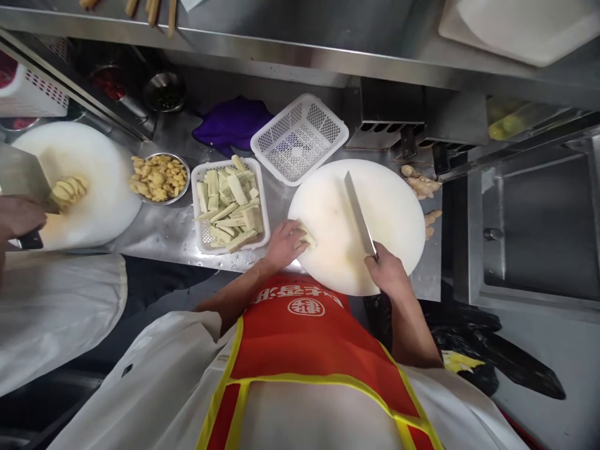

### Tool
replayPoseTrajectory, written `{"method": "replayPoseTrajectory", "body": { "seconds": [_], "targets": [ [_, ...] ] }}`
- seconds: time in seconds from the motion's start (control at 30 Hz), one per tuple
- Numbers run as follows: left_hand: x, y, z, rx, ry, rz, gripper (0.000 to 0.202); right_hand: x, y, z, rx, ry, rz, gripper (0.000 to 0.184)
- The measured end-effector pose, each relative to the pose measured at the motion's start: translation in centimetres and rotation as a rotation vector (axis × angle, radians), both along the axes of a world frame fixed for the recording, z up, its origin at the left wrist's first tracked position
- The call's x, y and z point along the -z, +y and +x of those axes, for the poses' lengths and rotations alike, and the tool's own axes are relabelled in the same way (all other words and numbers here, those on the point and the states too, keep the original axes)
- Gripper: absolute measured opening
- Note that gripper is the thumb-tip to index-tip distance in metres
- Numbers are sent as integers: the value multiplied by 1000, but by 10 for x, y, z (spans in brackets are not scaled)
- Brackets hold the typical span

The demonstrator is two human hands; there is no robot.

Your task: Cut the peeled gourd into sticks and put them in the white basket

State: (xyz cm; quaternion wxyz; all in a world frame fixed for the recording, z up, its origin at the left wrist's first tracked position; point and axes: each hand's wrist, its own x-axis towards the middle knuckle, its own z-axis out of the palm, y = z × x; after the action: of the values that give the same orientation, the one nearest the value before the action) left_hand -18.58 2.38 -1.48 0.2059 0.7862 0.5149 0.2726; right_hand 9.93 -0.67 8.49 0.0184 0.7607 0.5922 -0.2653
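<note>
My right hand is wrapped round the handle of a kitchen knife, its blade pointing away from me over a round white cutting board. At the board's left edge my left hand has its fingers closed on a pale green vegetable piece, partly hidden by the fingers. Just left of that hand stands a white plastic basket heaped with cut pale green vegetable pieces. Behind the board, a second white basket sits tilted, with nothing visible in it.
On the left, a co-worker's hand holds a cleaver by sliced ginger on another board. A bowl of ginger pieces stands between. Ginger roots, a knife rack and a sink lie right.
</note>
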Motion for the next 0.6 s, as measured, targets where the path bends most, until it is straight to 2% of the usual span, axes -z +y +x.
{"method": "replayPoseTrajectory", "body": {
  "seconds": [0.07,0.13,0.27,0.4,0.6],
  "targets": [
    [3,-1,3,11,27,7,21,-11,-19,-10,-120,82,-30,35],
    [4,1,3,21,54,9,23,-21,-32,-23,-247,95,-68,32],
    [1,9,-2,75,99,13,26,-36,-38,-42,-434,-51,-119,28],
    [0,10,-4,94,109,16,26,-40,-33,-50,-503,-100,-137,25],
    [2,9,-4,95,90,56,26,-47,-36,-47,-512,-108,-233,21]
  ]
}}
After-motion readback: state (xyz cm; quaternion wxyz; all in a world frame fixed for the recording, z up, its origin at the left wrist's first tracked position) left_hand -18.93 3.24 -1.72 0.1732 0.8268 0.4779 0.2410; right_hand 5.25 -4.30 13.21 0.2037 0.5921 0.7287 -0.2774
